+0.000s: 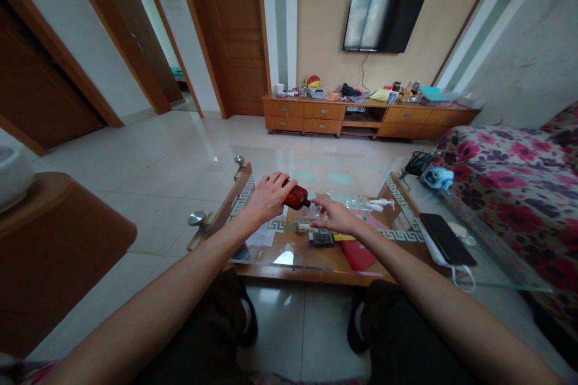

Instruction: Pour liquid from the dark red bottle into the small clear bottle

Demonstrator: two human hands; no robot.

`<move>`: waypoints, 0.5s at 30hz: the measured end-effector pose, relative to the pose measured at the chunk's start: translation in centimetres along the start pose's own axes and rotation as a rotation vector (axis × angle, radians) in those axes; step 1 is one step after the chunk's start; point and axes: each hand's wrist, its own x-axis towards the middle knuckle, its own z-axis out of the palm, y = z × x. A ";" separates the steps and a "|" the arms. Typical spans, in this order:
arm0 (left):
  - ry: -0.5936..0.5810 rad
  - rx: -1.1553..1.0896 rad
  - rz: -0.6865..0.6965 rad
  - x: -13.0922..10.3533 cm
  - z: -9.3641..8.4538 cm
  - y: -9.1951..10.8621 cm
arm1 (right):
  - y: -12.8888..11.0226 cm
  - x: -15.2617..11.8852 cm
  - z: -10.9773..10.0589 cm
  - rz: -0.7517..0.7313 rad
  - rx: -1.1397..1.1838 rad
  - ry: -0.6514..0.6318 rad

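Observation:
My left hand [271,195] is wrapped round a dark amber bottle [297,197] above the glass table. The bottle is tilted, its narrow black neck pointing right and slightly down. Close to that neck is my right hand [334,215], fingers apart, with nothing visible in its grip; whether a fingertip touches the bottle I cannot tell. Just beyond the right hand, clear plastic bottles [356,201] lie on the table beside white pump heads [383,204].
The glass coffee table [266,257] has a wooden shelf below, holding papers, a red folder [361,249] and a dark small device [321,239]. On the glass at right are a black phone [445,237], a white cable [465,277] and a blue toy [439,178]. A floral sofa [510,162] stands right.

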 end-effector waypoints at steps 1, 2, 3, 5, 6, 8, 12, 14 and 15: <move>-0.001 -0.003 0.001 0.0 0.0 0.0 | 0.0 0.0 0.0 -0.001 -0.001 -0.003; -0.002 -0.005 0.000 0.0 0.1 0.0 | -0.1 0.0 -0.1 -0.002 -0.003 -0.003; -0.003 -0.007 -0.002 0.0 0.1 0.0 | -0.1 -0.1 -0.1 -0.002 -0.005 -0.002; -0.004 -0.010 -0.005 0.0 0.1 0.1 | -0.1 -0.1 -0.1 0.002 -0.008 0.000; -0.003 -0.011 -0.007 0.1 0.1 0.1 | -0.1 0.0 -0.1 0.004 -0.008 -0.001; -0.002 -0.016 -0.008 0.1 0.1 0.1 | 0.0 0.0 -0.1 0.006 -0.008 -0.006; 0.000 -0.018 -0.008 0.1 0.0 0.2 | 0.1 0.0 -0.1 -0.004 -0.008 -0.003; 0.000 -0.013 -0.010 0.1 0.0 0.3 | 0.1 0.0 -0.1 -0.006 -0.006 -0.003; -0.003 -0.009 -0.011 0.1 -0.1 0.3 | 0.1 0.0 -0.1 -0.005 -0.006 -0.003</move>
